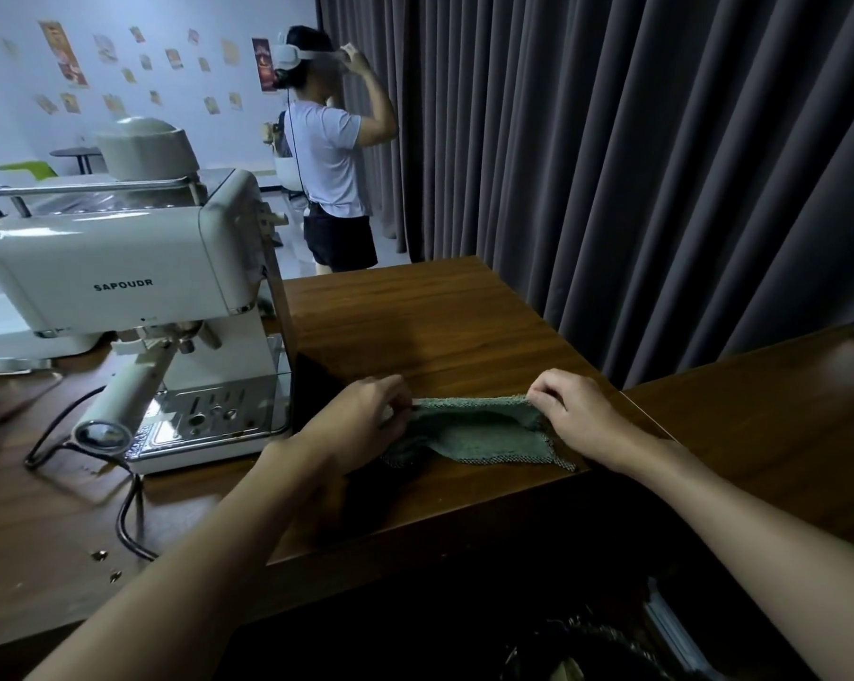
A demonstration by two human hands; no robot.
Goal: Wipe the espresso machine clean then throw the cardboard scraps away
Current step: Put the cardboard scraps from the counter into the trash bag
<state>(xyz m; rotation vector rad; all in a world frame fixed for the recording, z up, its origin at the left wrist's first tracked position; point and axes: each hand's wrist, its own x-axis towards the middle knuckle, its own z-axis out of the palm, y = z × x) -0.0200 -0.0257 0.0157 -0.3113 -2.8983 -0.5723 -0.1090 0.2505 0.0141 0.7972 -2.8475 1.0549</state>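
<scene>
- The left hand (366,420) is pinching the far edge of the green cloth (484,435) at its left end. The right hand (570,415) is pinching the same edge at its right end. Each grip is pressed together on the fabric, lifting that edge a little while the near edge is lying on the counter (439,326).
- The cloth is sitting just right of the espresso machine (120,272), which is standing on the counter's left part. Its portafilter handle (130,390) is jutting toward the camera beside the drip tray (208,415).
- The step in hand is looking like folding or straightening the cloth before wiping. Bringing the pinched edge evenly over the near edge is making a firm, flat pad, and matching the corners is stopping loose flaps from catching.
- For the wipe to come, one hand is best taking the pad while the other is steadying the machine's body, since the casing may be sliding under pressure.
- The handle and the power cable (130,513) are sticking out low, so working from the top panel downward is avoiding snags.
- Some small pale bits (101,555) are lying near the cable; whether they are the cardboard scraps is not clear.
</scene>
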